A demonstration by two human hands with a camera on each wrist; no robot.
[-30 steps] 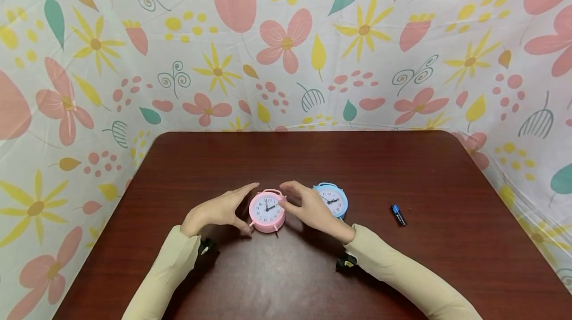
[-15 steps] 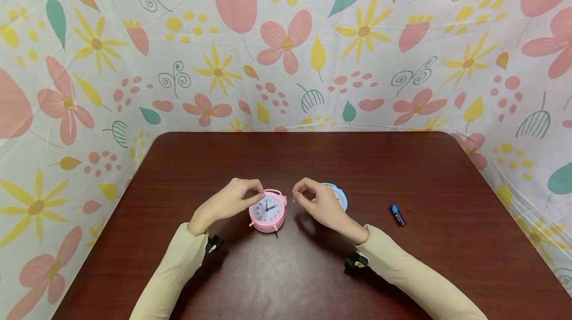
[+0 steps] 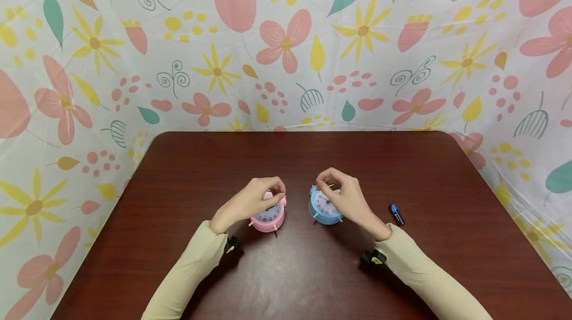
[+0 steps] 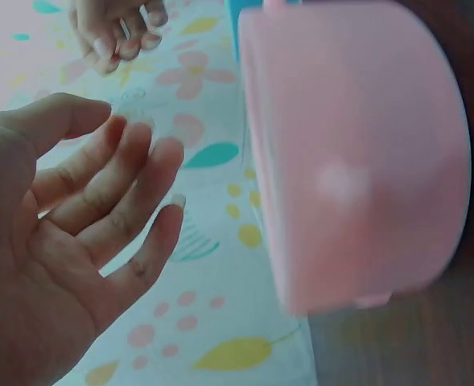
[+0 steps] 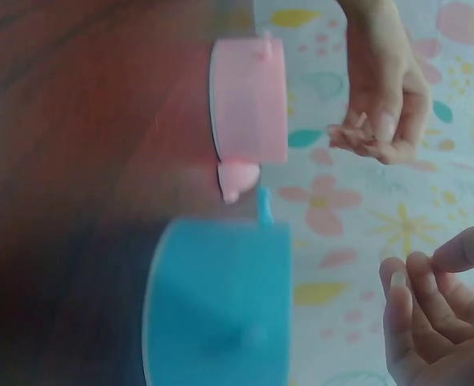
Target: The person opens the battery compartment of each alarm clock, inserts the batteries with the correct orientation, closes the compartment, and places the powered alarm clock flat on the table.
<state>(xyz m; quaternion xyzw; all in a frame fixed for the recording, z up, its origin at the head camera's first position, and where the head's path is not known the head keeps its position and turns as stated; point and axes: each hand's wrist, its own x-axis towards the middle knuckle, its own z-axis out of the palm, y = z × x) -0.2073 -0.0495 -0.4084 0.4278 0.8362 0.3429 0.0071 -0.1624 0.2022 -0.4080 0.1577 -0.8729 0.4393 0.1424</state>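
A pink twin-bell alarm clock point(image 3: 267, 224) stands on the table with its white dial facing up toward me. My left hand point(image 3: 250, 200) hovers over its upper part, fingers loosely bent and holding nothing; the left wrist view shows a gap between that hand point(image 4: 92, 233) and the clock's pink side point(image 4: 357, 153). To the right stands a blue alarm clock point(image 3: 322, 214) of similar form. Above it is my right hand point(image 3: 350, 200), partly hiding the dial. In the right wrist view its loosely bent fingers point(image 5: 434, 318) stay apart from the blue clock point(image 5: 220, 297).
A blue and black battery point(image 3: 395, 214) lies on the dark brown table point(image 3: 295, 270), right of the blue clock. Behind the table hangs a flower-patterned cloth point(image 3: 286, 86). A dark camera mount point(image 3: 373, 258) sits at the right wrist, another point(image 3: 232, 245) at the left.
My hands were on either side of the pink clock. The right has moved right, to above the blue clock; the left has shifted right over the pink one. Both clocks stay in place.
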